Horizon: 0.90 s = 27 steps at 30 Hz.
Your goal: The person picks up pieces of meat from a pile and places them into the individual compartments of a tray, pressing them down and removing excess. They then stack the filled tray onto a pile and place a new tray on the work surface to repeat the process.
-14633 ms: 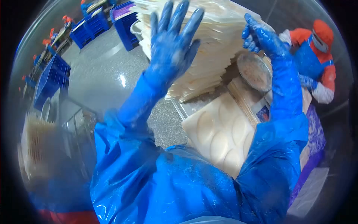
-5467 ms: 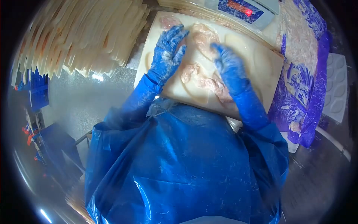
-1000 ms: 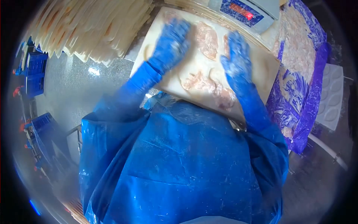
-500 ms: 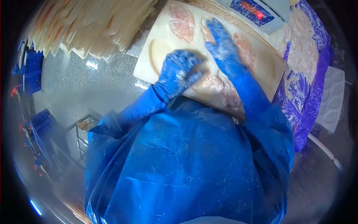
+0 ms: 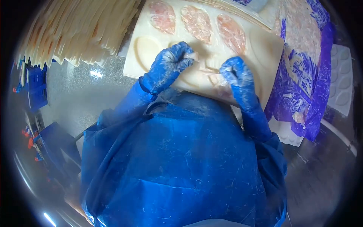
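A white board (image 5: 261, 81) with oval hollows lies in front of me. Pale pink raw meat (image 5: 196, 24) fills three of the hollows along its far side. My gloved left hand (image 5: 172, 60) is closed over the board, pinching a pale bit of raw meat (image 5: 194, 56) at its fingertips. Across from it, my gloved right hand (image 5: 237, 73) has its fingers curled together at the end of a loose strip of raw meat (image 5: 212, 75). More meat lies near the board's near edge, partly hidden by my right hand.
A stack of pale, thin-edged boards (image 5: 79, 34) stands at the far left. To the right, a purple sheet (image 5: 319, 90) carries a heap of minced-looking raw meat (image 5: 298, 26). Another moulded white tray (image 5: 340, 79) is beyond it. Blue crates (image 5: 36, 85) sit at the left edge.
My right hand has come off the far middle hollow, moved toward me and closed. My left hand has risen slightly, now pinching meat. The view has shifted a little.
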Tool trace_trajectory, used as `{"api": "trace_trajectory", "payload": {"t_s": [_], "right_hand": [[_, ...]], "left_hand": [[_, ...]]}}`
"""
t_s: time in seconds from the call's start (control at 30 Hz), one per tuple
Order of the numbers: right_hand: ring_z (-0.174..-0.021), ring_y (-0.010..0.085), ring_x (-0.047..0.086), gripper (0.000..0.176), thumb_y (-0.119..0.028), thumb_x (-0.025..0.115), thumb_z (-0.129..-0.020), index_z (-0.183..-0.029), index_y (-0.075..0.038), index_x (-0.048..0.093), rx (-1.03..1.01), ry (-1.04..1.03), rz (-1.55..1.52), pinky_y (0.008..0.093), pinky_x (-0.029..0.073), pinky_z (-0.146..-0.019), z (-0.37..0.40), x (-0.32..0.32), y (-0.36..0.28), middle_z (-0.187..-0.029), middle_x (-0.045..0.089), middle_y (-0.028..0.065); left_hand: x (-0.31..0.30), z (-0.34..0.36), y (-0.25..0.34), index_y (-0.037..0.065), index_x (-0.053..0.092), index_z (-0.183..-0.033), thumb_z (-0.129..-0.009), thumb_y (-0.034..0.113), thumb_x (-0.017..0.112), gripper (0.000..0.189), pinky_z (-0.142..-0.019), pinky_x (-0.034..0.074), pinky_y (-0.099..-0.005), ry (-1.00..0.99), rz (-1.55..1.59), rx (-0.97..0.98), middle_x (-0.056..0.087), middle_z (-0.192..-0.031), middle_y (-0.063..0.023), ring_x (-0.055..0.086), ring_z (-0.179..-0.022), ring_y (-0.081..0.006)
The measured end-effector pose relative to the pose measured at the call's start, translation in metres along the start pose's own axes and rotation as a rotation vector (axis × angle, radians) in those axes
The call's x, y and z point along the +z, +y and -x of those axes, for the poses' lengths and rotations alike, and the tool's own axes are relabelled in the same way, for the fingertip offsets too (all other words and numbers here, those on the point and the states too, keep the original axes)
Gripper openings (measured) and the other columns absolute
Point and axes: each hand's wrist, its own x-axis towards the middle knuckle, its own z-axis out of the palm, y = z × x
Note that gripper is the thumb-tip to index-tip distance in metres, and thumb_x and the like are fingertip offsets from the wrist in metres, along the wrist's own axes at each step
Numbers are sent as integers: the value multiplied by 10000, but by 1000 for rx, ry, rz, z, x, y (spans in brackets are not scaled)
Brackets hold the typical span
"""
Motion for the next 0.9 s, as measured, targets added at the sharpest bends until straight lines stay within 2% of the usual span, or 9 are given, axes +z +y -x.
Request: {"api": "trace_trajectory", "payload": {"t_s": [0.07,0.27,0.47,0.53,0.6,0.73,0.8,0.83,0.9], "right_hand": [[-869,93,573,69,-15,604,-939,-988,-64,598,125,52,-209,257,486,-809,6,-19,-7,-924,594,26],[-785,112,609,102,4,639,-913,-1012,-19,628,91,218,-152,244,506,-647,12,-57,-16,-963,636,57],[-972,142,607,262,-102,685,-901,-1155,-56,636,9,267,28,285,499,-840,25,-70,8,-1034,653,49],[-1123,203,560,348,-248,690,-881,-1203,-129,637,-433,-59,844,362,426,-999,24,-64,-3,-1096,649,38],[-1188,235,522,355,-351,686,-841,-1156,-189,663,-433,-116,916,418,375,-1047,26,-48,18,-1127,640,19],[-1043,266,583,235,-180,734,-809,-1020,-92,684,-481,-194,916,402,449,-953,15,-51,20,-1064,651,80],[-914,260,620,211,-131,727,-848,-1032,-49,667,45,-232,340,349,493,-852,17,-66,-3,-1010,654,114],[-853,249,638,177,-90,710,-884,-1039,-24,656,-61,-127,193,313,504,-785,23,-70,21,-989,658,140],[-831,211,632,168,-127,692,-906,-1053,-49,672,-83,-25,142,314,495,-770,18,-80,16,-941,665,105]], "left_hand": [[9,0,19,30,608,-1138,-954,16,626,185,-801,501,-246,36,161,-4,650,-1035,-13,585,-899,-80],[59,-10,29,40,598,-1181,-958,11,617,225,-815,476,-222,101,-19,140,661,-1075,-16,583,-929,-63],[80,-10,26,86,611,-1237,-908,49,667,336,-930,480,-339,216,-171,196,639,-1210,-86,600,-1085,-196],[79,-2,30,125,630,-1240,-845,154,728,408,-1034,415,-433,135,-804,339,609,-1252,-116,558,-1156,-292],[92,8,31,138,660,-1187,-798,232,760,412,-1048,374,-474,69,-854,343,609,-1213,-103,534,-1161,-319],[99,4,25,94,660,-1055,-816,234,764,295,-939,423,-456,-48,-928,278,625,-1070,-94,577,-1050,-314],[94,-2,20,58,634,-1037,-875,186,736,230,-859,472,-362,-31,-399,150,631,-1007,-78,601,-937,-242],[95,-5,20,47,627,-1072,-924,144,697,190,-806,490,-283,-88,-136,12,630,-987,-42,593,-885,-165],[99,-29,31,61,633,-1057,-921,185,700,196,-781,498,-286,-119,73,71,643,-931,-55,609,-853,-166]]}}
